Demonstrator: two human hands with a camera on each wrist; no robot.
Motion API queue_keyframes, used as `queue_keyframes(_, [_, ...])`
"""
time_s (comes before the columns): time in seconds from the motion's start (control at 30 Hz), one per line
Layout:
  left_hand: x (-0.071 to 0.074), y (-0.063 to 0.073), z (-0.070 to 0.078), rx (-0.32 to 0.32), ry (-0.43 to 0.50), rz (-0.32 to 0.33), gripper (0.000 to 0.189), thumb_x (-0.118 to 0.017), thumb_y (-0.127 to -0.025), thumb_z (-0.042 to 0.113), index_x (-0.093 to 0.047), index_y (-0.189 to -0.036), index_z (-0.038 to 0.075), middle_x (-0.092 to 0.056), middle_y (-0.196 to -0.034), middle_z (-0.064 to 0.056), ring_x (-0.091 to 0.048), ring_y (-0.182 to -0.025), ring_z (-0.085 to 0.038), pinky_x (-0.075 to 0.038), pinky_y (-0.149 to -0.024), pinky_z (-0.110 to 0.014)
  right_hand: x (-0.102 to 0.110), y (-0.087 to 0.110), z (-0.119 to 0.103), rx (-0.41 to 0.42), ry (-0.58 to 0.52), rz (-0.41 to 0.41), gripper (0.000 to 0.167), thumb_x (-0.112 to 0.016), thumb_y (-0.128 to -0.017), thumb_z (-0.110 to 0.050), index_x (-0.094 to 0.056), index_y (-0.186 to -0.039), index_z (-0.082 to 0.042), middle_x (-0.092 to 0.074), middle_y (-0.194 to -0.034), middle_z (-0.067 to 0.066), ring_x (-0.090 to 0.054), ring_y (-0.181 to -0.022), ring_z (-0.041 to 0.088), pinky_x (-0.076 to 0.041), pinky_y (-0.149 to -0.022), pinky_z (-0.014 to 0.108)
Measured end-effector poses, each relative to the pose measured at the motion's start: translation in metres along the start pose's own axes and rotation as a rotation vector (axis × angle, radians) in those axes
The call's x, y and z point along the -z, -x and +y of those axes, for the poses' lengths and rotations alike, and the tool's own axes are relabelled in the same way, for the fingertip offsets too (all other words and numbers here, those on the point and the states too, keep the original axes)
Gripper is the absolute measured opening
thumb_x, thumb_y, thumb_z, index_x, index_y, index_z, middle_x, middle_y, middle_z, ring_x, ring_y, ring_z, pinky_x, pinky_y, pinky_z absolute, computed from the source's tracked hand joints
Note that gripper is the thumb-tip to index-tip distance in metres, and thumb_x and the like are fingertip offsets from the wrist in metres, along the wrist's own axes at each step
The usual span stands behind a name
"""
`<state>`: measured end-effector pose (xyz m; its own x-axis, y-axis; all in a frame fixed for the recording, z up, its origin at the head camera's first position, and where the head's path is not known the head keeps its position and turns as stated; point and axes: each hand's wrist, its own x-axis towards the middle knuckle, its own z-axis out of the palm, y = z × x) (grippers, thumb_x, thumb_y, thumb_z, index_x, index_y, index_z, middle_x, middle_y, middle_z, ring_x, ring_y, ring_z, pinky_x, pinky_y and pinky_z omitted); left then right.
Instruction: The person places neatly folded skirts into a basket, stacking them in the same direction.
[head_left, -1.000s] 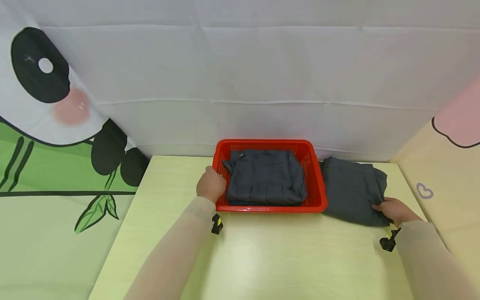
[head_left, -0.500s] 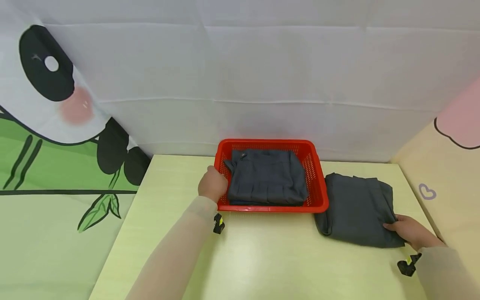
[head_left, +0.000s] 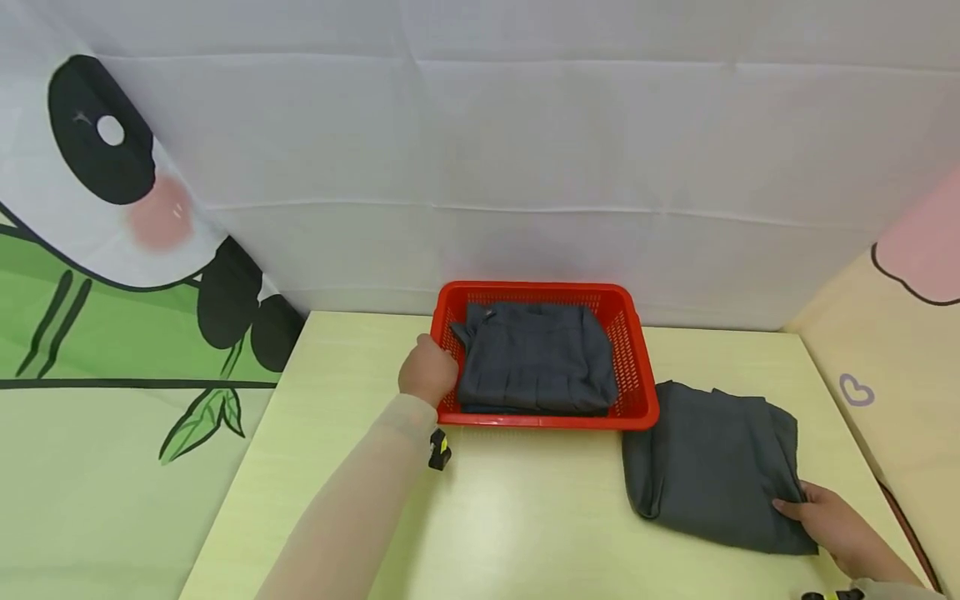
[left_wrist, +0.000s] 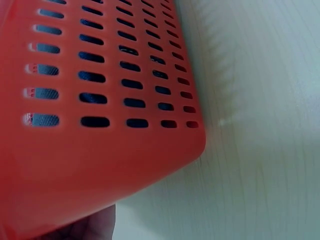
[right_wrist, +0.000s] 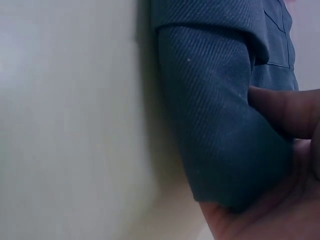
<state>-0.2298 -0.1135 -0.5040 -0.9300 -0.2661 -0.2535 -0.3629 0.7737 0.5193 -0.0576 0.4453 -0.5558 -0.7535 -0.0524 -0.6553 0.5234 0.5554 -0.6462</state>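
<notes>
My left hand (head_left: 429,371) grips the left rim of a red plastic basket (head_left: 555,422) with slotted walls. Inside the basket lies a folded dark grey garment (head_left: 536,358). A second folded dark grey garment (head_left: 716,467) is at the basket's right, its upper left corner close by the basket's front right corner. My right hand (head_left: 836,525) pinches this second garment at its right edge, thumb on top. In the right wrist view, the thumb presses into the thick twill fold (right_wrist: 215,110) and the fingers pass beneath it. The left wrist view shows the basket's perforated side (left_wrist: 115,145), with fingers partly hidden behind it.
The pale wooden table (head_left: 480,517) extends in front of the basket. A white cloth backdrop (head_left: 525,167) hangs right behind it. Printed cartoon panels stand at the left (head_left: 112,333) and right.
My right hand has drawn the second garment toward me and slightly right, from beside the basket to nearer the table's front. My left hand and the basket stay nearly in place.
</notes>
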Motion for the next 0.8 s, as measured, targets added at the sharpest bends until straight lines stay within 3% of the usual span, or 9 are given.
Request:
queue_keyframes(0.17, [-0.001,-0.002,0.002,0.021,0.009,0.009,0.045,-0.062,-0.100,0.023,-0.045,-0.132,-0.005,-0.067,-0.111,-0.021,-0.067,-0.093,-0.034,-0.059,-0.089,-0.049,-0.012,0.007,0.001,0.015,0.031,0.020,0.065,-0.057,-0.106,-0.017,-0.028,-0.141,0.030,-0.044,-0.138,0.046,-0.057,-0.118,0.052,-0.053,-0.093,0.056])
queue_keyframes(0.33, [-0.001,-0.005,0.003,0.021,0.010,0.011,0.045,-0.060,-0.100,0.022,-0.045,-0.132,-0.006,-0.067,-0.111,-0.021,-0.067,-0.092,-0.033,-0.059,-0.088,-0.049,-0.020,0.011,0.002,0.012,0.080,0.009,0.066,-0.057,-0.106,-0.018,-0.027,-0.141,0.030,-0.041,-0.138,0.048,-0.052,-0.121,0.059,-0.050,-0.095,0.059])
queue_keyframes(0.47, [-0.001,-0.006,0.004,0.022,0.010,0.017,0.045,-0.060,-0.100,0.023,-0.045,-0.132,-0.006,-0.067,-0.110,-0.021,-0.067,-0.092,-0.033,-0.059,-0.088,-0.049,-0.027,0.013,0.003,0.019,0.117,0.015,0.067,-0.060,-0.105,-0.022,-0.032,-0.141,0.028,-0.048,-0.132,0.046,-0.059,-0.113,0.055,-0.053,-0.092,0.058])
queue_keyframes(0.63, [-0.003,-0.007,0.007,0.030,0.022,0.019,0.043,-0.061,-0.100,0.022,-0.046,-0.130,-0.005,-0.066,-0.110,-0.021,-0.066,-0.092,-0.033,-0.059,-0.088,-0.049,-0.044,0.012,0.002,0.037,0.075,0.048,0.059,-0.063,-0.103,-0.017,-0.041,-0.137,0.026,-0.062,-0.120,0.036,-0.067,-0.102,0.043,-0.056,-0.087,0.053])
queue_keyframes(0.8, [-0.004,-0.008,0.010,0.026,0.020,0.014,0.043,-0.060,-0.101,0.022,-0.046,-0.130,-0.005,-0.066,-0.110,-0.021,-0.066,-0.093,-0.033,-0.059,-0.088,-0.048,-0.066,0.011,-0.009,0.043,0.074,0.096,0.056,-0.067,-0.100,-0.016,-0.046,-0.133,0.024,-0.065,-0.114,0.033,-0.067,-0.099,0.045,-0.055,-0.087,0.056])
